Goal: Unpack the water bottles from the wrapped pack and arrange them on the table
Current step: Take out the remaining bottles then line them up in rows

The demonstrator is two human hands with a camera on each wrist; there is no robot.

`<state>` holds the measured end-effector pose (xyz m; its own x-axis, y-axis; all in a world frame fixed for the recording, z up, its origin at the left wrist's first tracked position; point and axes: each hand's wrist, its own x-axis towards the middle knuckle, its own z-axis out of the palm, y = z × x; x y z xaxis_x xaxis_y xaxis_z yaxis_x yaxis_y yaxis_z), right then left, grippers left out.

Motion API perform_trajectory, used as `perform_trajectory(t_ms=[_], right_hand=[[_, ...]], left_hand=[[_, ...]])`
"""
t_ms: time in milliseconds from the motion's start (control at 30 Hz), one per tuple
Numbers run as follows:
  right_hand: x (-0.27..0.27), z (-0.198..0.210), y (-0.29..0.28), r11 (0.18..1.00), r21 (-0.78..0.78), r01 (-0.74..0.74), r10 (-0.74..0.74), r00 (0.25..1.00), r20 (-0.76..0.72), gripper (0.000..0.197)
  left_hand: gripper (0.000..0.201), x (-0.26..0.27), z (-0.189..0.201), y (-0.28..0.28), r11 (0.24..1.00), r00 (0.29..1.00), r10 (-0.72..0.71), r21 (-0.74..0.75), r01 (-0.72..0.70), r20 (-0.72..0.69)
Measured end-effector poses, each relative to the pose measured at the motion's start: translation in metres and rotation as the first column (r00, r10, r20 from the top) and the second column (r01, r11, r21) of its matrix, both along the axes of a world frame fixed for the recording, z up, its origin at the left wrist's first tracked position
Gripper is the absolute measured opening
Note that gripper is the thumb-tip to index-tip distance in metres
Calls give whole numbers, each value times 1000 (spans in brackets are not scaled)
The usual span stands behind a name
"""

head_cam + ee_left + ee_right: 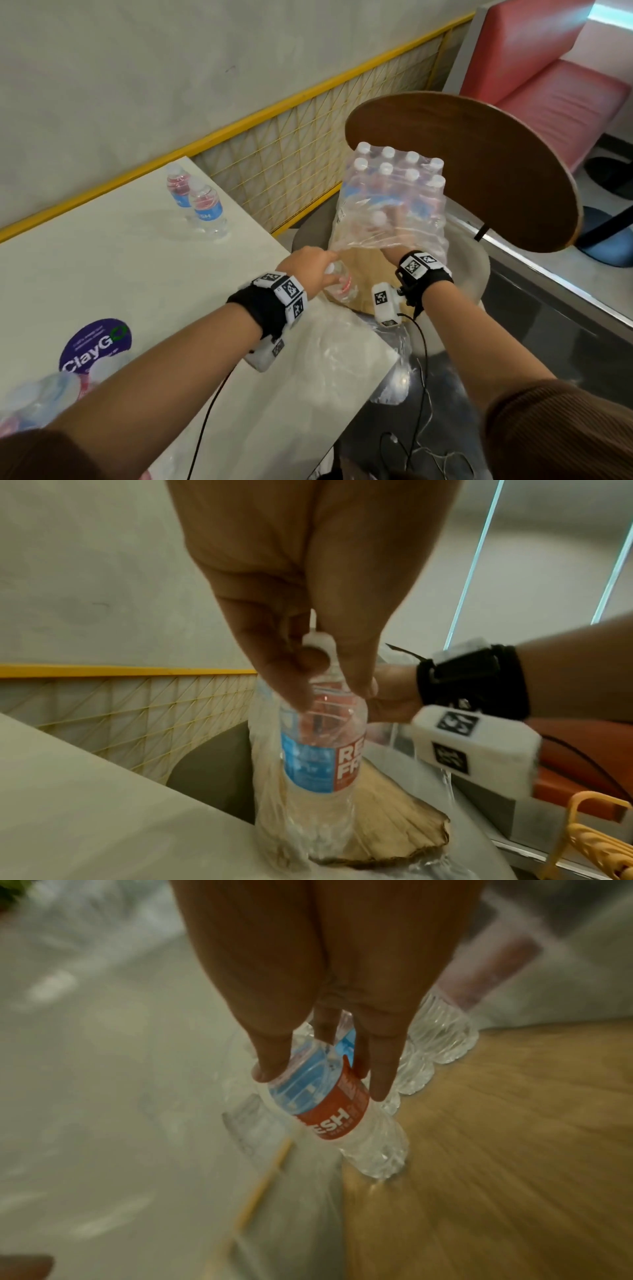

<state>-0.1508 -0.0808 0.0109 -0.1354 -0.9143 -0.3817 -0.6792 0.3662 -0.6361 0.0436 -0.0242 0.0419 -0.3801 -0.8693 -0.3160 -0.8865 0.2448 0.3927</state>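
The wrapped pack (390,202) of white-capped water bottles stands on a chair seat, its clear plastic torn open at the near end. My left hand (305,267) grips one bottle (318,748) near its white cap, just past the table's right edge, loose wrap clinging to it. My right hand (397,255) reaches into the pack's open end and holds another bottle (329,1104) with a blue and red label by its upper body. Two bottles (202,202) stand upright on the white table (137,274) at its far side.
A round wooden chair back (479,164) rises behind the pack. Torn plastic wrap (342,342) lies over the table's right corner. More bottles (51,390) sit blurred at the near left by a purple sticker (96,342). A yellow mesh fence (291,164) runs along the wall.
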Motion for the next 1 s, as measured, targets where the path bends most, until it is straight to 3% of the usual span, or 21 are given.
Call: perform_trajectory(t_ms=[100, 200, 300, 400, 533, 667, 767, 867, 933, 1000], right_hand=[[-1, -3, 25, 994, 105, 28, -31, 999, 28, 38], [5, 1, 57, 1000, 21, 14, -21, 934, 357, 37], [17, 4, 98, 986, -21, -167, 155, 846, 510, 31], [39, 15, 135, 930, 15, -368, 307, 796, 523, 35], [85, 19, 180, 770, 78, -634, 524, 697, 489, 33], [138, 14, 222, 658, 39, -752, 659, 600, 453, 33], [165, 7, 241, 671, -15, -741, 671, 599, 437, 33], [172, 7, 243, 690, -20, -723, 653, 610, 449, 35], [167, 11, 236, 749, 56, -660, 561, 677, 476, 30], [164, 18, 226, 871, 50, -489, 415, 784, 461, 28]], left_hand=[[48, 21, 14, 14, 1000, 1000, -16, -6, 16, 21], [44, 43, 28, 30, 1000, 998, -25, -10, 26, 61], [45, 65, 35, 50, 999, 988, -39, -4, 40, 148], [43, 92, 34, 72, 998, 972, -54, 44, 45, 230], [46, 120, 30, 102, 994, 953, -56, 106, 26, 298], [47, 133, 33, 126, 993, 956, -71, 108, 41, 284], [49, 137, 40, 144, 996, 965, -58, 85, 37, 256], [46, 138, 52, 165, 997, 968, -46, -43, 58, 245], [39, 139, 55, 182, 989, 978, -21, -136, 50, 207], [42, 141, 48, 199, 990, 979, -30, -130, 57, 199]])
